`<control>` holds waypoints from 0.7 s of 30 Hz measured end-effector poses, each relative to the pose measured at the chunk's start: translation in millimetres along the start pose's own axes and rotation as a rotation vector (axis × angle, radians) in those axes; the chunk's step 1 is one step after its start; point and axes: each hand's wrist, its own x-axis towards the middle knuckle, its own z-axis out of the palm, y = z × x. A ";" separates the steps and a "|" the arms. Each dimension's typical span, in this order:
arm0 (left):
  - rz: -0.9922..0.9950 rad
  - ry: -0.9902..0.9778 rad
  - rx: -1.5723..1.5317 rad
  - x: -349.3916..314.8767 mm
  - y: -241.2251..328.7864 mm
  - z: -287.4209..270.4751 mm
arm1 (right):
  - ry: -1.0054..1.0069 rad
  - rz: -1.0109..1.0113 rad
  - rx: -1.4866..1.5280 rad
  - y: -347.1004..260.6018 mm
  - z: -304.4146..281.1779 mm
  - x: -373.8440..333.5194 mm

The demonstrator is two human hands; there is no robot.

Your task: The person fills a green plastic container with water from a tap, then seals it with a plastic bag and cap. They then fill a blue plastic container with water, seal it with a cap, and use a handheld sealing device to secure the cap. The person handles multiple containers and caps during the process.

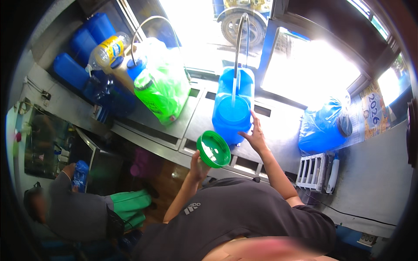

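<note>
My left hand (199, 166) is closed on the rim of a round green lid (214, 150), its hollow inside facing up. Right of the lid, my right hand (256, 134) has its fingers spread along the right side of a blue plastic jug (224, 126). The fingertips are at the jug's wall; whether they press on it I cannot tell. The jug stands upright on a metal counter (200, 114). Over it arches a metal gooseneck spout (236, 48), and what looks like a stream of water drops into the jug's wide mouth.
A green container (162, 95) under clear plastic stands left of the jug, near several blue containers (69, 69). A plastic-wrapped blue container (322, 130) is at the right, above a white rack (310, 169). Another person (82, 213) holds something blue at lower left.
</note>
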 end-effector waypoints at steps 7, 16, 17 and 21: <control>-0.103 -0.017 0.109 -5.7 6.5 16.5 | 0.090 -0.090 -0.205 -4.4 5.3 5.9; -0.187 -0.084 0.107 -0.9 7.8 35.6 | 0.089 -0.184 -0.130 1.4 2.5 6.5; -0.206 -0.060 0.129 -1.5 7.4 36.2 | 0.087 -0.181 -0.124 1.3 2.6 5.7; -0.214 -0.059 0.140 -2.3 7.3 36.9 | 0.095 -0.178 -0.150 -0.9 2.0 4.9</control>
